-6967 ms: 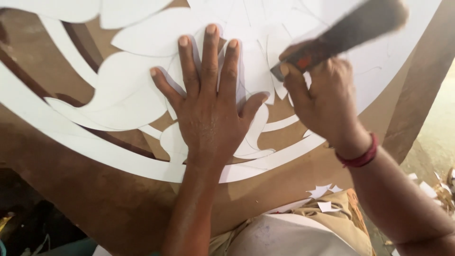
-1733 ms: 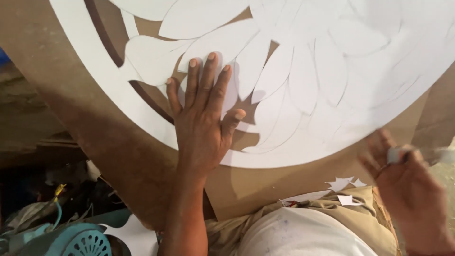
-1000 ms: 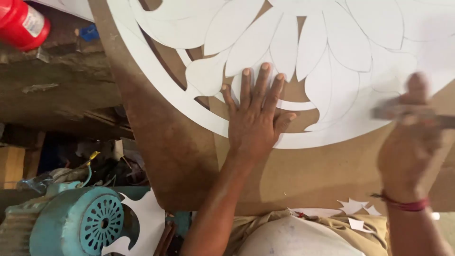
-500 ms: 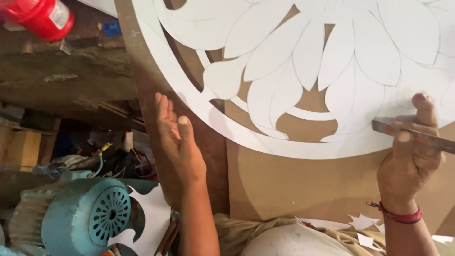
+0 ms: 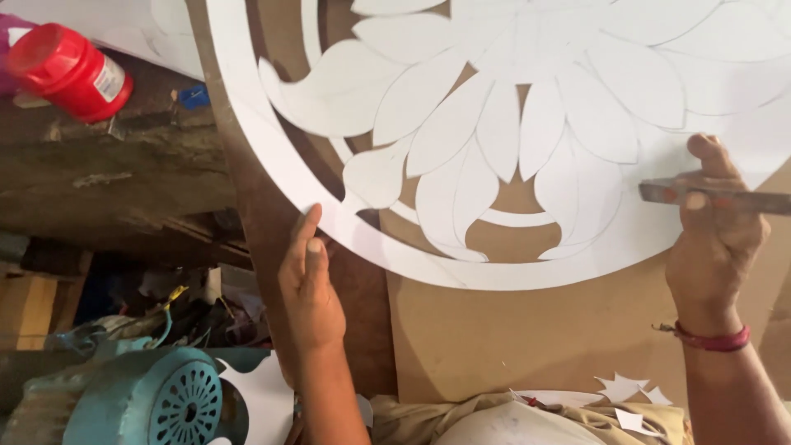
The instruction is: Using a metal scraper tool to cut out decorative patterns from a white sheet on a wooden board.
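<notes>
left hand (image 5: 311,284) flat, fingers together, touching rim of white floral paper cutout (image 5: 511,124) on brown board (image 5: 494,338) – right hand (image 5: 715,235) clamped on knife (image 5: 717,196) at cutout's right edge – red jar (image 5: 70,70) far left

A craft workshop: beside the brown fibreboard sheet (image 5: 511,346) sit a teal electric motor (image 5: 156,400), tangled wires and paper offcuts (image 5: 630,391).
</notes>
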